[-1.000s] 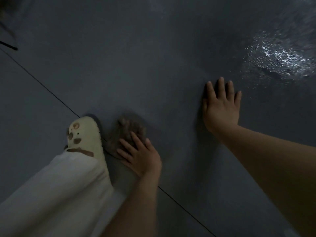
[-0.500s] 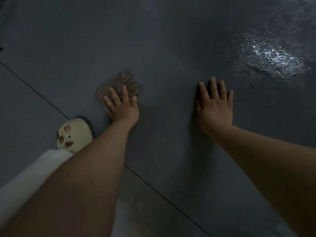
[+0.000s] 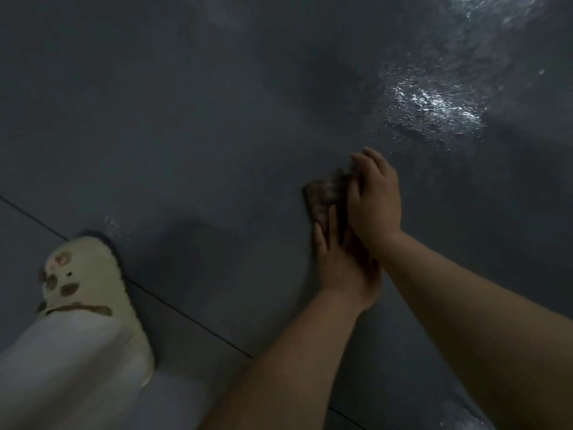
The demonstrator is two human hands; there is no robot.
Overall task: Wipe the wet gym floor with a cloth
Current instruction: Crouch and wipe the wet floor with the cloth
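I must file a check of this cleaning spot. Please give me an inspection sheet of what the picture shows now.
Surface: dark grey gym floor with a thin seam line; a wet patch glistens at upper right, beyond the hands.
Job's things: brown cloth, bunched between both hands.
Clutter: nothing seen.
Grippers: left hand holds the near part of the cloth; right hand crosses above it, fingers curled over the cloth's far edge.
Cables: nothing seen.
Surroundings: pale slipper with brown marks at lower left, under a white trouser leg; dim lighting.
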